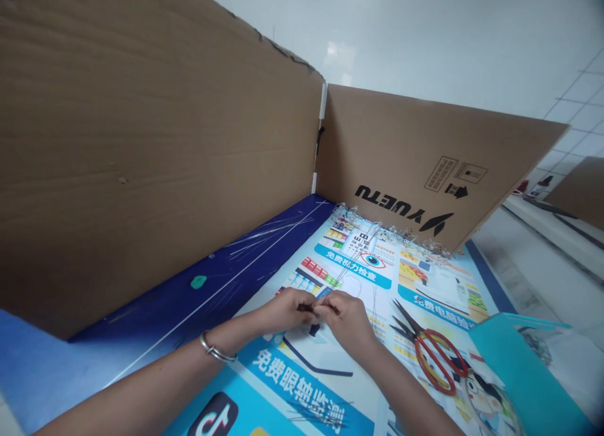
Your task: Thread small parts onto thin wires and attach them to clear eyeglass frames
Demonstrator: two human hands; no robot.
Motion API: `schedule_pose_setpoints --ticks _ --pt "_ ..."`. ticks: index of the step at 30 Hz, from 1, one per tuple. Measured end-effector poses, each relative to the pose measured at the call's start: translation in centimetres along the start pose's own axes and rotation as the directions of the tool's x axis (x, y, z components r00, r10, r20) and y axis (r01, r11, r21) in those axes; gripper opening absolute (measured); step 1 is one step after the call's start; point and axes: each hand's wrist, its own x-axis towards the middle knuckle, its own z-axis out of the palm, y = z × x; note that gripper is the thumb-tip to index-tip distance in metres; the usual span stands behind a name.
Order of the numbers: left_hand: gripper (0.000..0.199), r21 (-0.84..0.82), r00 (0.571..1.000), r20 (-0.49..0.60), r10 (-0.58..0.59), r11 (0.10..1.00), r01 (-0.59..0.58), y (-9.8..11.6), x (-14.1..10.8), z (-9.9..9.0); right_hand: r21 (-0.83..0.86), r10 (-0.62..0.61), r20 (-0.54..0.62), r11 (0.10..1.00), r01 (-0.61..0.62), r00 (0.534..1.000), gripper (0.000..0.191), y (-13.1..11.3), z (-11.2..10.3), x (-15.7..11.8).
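Over the middle of a printed poster [349,360], my left hand [287,310] and my right hand [348,319] meet with fingertips pinched together. Whatever lies between the fingers is too small or hidden to make out. A silver bangle [217,349] circles my left wrist. Right of my right hand lies a pair of scissors [431,354] with red handles, blades partly apart. Thin dark strands [317,414] are gathered near the front, and more thin strands [346,269] lie beyond my hands. Pale fine strands [267,238] rest on the dark blue strip.
Tall cardboard panels stand at the left [165,140] and back [401,140]. Small clear-and-silver tangled pieces [391,231] line the back panel's foot. A turquoise open container [514,367] sits at right. A green blob [198,282] marks the blue surface.
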Motion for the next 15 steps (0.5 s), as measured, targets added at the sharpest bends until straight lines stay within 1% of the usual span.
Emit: schedule_pose_setpoints --ticks 2,3,6,10,15 --pt "0.015 -0.064 1.000 -0.004 -0.015 0.998 0.014 -0.13 -0.01 0.08 -0.006 0.009 -0.001 1.000 -0.009 1.000 0.012 -0.07 -0.02 0.01" --pt "0.017 -0.066 1.000 -0.019 -0.018 0.998 0.016 -0.22 0.00 0.13 -0.014 0.011 0.001 1.000 -0.011 1.000 0.011 -0.09 -0.02 0.02" --pt "0.020 -0.037 0.998 -0.055 -0.016 0.999 0.014 -0.40 0.04 0.26 -0.034 0.006 0.013 0.999 -0.006 1.000 0.010 -0.11 0.03 0.02" --pt "0.021 -0.001 0.999 -0.050 -0.005 1.000 0.005 -0.21 0.02 0.19 -0.034 0.001 0.019 0.999 0.000 1.000 0.010 -0.27 -0.01 0.02" --pt "0.019 0.060 0.995 -0.102 -0.016 0.998 0.023 0.24 -0.16 -0.11 -0.036 -0.027 -0.012 0.999 0.026 1.000 0.010 -0.66 -0.19 0.03"
